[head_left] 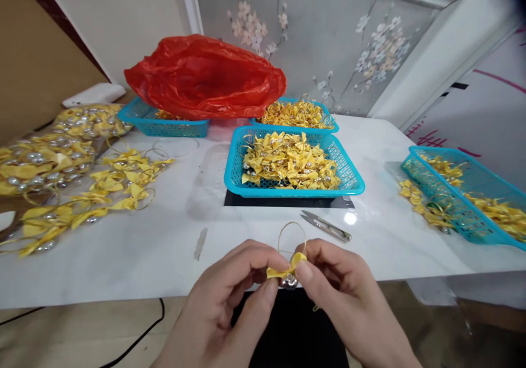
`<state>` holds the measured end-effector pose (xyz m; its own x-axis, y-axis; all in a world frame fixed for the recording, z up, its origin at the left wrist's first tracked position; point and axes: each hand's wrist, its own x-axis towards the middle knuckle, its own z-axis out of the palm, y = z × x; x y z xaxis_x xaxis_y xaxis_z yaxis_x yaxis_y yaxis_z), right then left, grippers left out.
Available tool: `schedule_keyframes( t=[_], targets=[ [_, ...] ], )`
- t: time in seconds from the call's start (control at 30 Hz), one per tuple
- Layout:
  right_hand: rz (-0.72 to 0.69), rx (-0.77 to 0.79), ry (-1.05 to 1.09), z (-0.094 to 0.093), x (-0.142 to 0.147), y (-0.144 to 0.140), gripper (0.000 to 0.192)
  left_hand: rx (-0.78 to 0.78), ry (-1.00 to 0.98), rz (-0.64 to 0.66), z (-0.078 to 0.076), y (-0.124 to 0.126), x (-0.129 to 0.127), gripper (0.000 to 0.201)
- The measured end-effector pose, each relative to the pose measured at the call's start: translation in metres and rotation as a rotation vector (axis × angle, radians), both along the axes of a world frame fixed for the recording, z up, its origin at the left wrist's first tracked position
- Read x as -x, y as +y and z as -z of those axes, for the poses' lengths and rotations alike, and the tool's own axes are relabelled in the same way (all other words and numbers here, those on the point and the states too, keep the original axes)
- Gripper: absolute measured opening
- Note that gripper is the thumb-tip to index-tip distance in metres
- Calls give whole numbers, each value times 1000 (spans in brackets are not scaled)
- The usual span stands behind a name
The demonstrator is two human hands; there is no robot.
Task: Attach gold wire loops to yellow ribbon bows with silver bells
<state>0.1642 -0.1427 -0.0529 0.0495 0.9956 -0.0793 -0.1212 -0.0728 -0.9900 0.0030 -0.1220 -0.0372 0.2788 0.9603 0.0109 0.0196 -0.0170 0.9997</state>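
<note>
A: Two hands on one piece. The left hand (230, 297) and the right hand (341, 291) meet just off the near edge of the desk (164, 247), and their fingers (304, 272) are clenched on a small yellow ribbon bow (285, 269) with a silver bell (290, 281) hanging under it and a thin gold loop (291, 234) standing up above the fingertips.

B: Which hand grips what?

A: The left thumb and forefinger pinch the bow's left wing; the right thumb presses its right side. Whether the bell is fastened yet, I cannot tell.

B: How much looks finished?

A: By my judgement, a good deal. To the left of the fingers, a spread of finished bows with bells (98, 187) lies on the desk, with bagged ones (45, 160) beyond them. Straight ahead of the fingers a blue basket (353, 184) holds a heap of loose yellow bows (287, 165), so plenty seems left.

B: Anything else near?

A: Thread snips (326, 226) lie just beyond the right fingers. Farther back are two more baskets and a red plastic bag (205, 78); another basket (472, 203) sits well off to the right.
</note>
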Motion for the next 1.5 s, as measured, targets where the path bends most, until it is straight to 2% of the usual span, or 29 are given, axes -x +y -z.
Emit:
schedule_keyframes(
  t=[0.07,0.27,0.37,0.53,0.67,0.77,1.0,1.17,1.23,1.33,1.5],
  targets=[
    [-76,10,70,3,0,2,33,55,-21,44,-1,0,0,9],
    [-60,142,241,5,3,-1,36,114,29,159,6,7,8,12],
    [-71,165,314,5,7,-3,36,139,-40,169,13,9,8,12],
    [99,47,107,5,17,-12,31,189,-192,148,16,2,6,10],
    [232,16,-102,8,23,-19,30,114,-167,131,13,-3,5,12],
    [234,-24,-161,9,26,-21,29,58,-102,78,11,-5,4,13],
    [181,31,-155,3,25,-18,33,27,-75,60,7,-5,1,13],
    [124,51,-86,1,21,-17,34,219,-101,46,6,-2,4,5],
    [118,50,-84,3,21,-17,34,267,-117,51,8,-2,5,8],
    [110,64,-94,4,20,-18,36,194,-96,26,10,-2,5,17],
    [91,75,-94,1,20,-16,37,-89,-22,56,8,-1,4,25]
  ],
)
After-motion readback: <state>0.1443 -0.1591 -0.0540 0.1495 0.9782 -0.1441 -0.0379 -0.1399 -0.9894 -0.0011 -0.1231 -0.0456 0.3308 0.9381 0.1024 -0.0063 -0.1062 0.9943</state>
